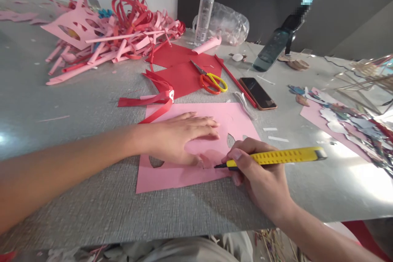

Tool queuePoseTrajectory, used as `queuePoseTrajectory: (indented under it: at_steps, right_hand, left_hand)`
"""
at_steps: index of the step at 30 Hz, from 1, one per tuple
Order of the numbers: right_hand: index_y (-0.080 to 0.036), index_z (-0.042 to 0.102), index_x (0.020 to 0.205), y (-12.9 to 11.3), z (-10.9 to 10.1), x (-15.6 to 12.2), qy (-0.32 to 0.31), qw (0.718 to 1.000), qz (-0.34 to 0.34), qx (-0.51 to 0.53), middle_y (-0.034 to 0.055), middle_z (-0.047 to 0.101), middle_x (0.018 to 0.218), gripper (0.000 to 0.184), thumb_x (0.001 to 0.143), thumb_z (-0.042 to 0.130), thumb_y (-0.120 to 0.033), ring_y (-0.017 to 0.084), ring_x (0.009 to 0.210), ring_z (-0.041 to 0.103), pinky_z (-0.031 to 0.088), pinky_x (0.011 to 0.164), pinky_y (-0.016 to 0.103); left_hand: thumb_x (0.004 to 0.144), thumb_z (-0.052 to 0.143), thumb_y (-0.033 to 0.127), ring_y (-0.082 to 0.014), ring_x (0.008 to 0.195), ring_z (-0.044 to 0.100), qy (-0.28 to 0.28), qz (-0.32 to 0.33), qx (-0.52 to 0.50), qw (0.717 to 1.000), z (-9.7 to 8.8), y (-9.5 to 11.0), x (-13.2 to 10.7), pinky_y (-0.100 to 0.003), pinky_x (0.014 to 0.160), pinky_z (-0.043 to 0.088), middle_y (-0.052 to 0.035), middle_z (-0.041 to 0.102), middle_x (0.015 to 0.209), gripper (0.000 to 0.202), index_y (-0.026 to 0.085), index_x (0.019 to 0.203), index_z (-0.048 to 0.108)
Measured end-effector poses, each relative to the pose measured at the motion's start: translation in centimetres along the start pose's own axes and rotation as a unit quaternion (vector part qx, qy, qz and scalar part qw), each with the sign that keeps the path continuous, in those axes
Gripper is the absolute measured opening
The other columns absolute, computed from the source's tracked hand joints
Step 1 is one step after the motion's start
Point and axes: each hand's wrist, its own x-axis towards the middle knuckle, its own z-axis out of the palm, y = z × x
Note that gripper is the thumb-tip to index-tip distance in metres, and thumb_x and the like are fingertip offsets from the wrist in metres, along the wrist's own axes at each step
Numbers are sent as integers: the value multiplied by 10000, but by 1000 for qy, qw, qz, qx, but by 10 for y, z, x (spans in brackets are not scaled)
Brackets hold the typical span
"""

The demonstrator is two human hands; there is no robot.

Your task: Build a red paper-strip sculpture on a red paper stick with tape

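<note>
Person at a grey tabletop, cutting step in hand by the look of it: working an opening into a pink sheet that lies flat in front of them. Left hand palm down on the sheet, fingers spread wide, gripping nothing, just pressing. Right hand has its fingers closed pen-style round a yellow cutter, black tip pointing left, down at a short cut line near the left thumb; can't tell how deep the blade sits. A leaf-shaped hole is already through just above the right fingers, another gap shows under the left wrist, so the pattern looks partly done. Next move calls for a slow, steady pull along the line, sheet pinned flat, left thumb clear of the blade since it's close. Main slip risk: paper tearing or creeping. Beyond the sheet: scissors on red sheets, looped red strips at its upper left edge, phone to the right, paper pile at the back left, all out of the blade's path.
</note>
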Motion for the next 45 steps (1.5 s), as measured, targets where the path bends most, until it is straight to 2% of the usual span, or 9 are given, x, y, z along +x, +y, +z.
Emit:
queuePoseTrajectory:
  at_steps: [5,9,13,18,22,27,36,41,45]
  right_hand:
    - [-198,685,716,3,-2,-1,-3,1000,18,13,-6,651,583,272,914,745,-375,92,425,522,387,430,223]
    - [-191,696,724,2,-2,0,-10,1000,18,2,-6,644,580,272,917,743,-377,82,426,520,398,424,206]
    - [-182,691,710,-1,0,1,-27,999,19,-9,-1,644,575,289,910,747,-384,82,423,534,416,416,194]
    - [-180,693,708,-2,0,1,-27,1000,14,-9,4,650,577,292,907,746,-387,85,428,544,437,419,190]
    - [-179,704,714,-3,0,3,-33,999,7,-22,-2,634,553,281,909,740,-378,85,420,544,422,414,188]
    - [-182,669,672,-4,2,4,-23,999,1,-27,-5,620,529,309,913,730,-366,87,422,538,432,423,190]
    - [-191,709,743,1,-2,1,-9,1000,-2,-4,-10,631,557,260,925,730,-375,92,429,528,413,431,212]
    - [-182,713,734,-3,-1,2,-31,999,-8,-33,1,648,582,271,920,732,-379,87,434,541,410,432,204]
    - [-183,674,685,-7,0,2,-33,999,-5,-39,1,646,581,296,913,730,-364,86,431,540,411,430,202]
  left_hand:
    - [914,644,515,-248,1607,167,-8,-3,-6,1000,-2,4,-1,-463,1303,90,-6,234,1731,661,291,1512,472]
    - [970,572,551,-251,1603,183,11,-13,-15,1000,0,5,-1,-454,1300,108,-2,268,1721,597,295,1502,485]
    - [964,575,576,-277,1596,205,24,-21,-8,999,4,6,1,-455,1291,128,-22,259,1724,614,281,1497,492]
    - [970,566,575,-239,1595,210,29,-20,0,999,5,6,2,-428,1289,127,-9,265,1722,603,294,1498,488]
    - [949,585,609,-247,1597,202,24,-22,-1,999,5,5,1,-430,1289,123,-10,262,1723,638,299,1498,490]
    - [972,559,589,-234,1599,200,30,-14,4,999,5,3,1,-423,1289,126,0,267,1721,604,307,1502,489]
    - [964,579,571,-240,1597,207,29,-12,10,999,6,3,2,-432,1292,127,-2,278,1717,613,303,1508,488]
    - [972,555,594,-239,1595,214,36,-3,12,999,7,2,1,-423,1290,129,-3,282,1716,604,305,1499,497]
    - [997,533,551,-242,1596,209,28,-17,15,999,5,5,1,-423,1283,149,-6,284,1715,575,295,1510,489]
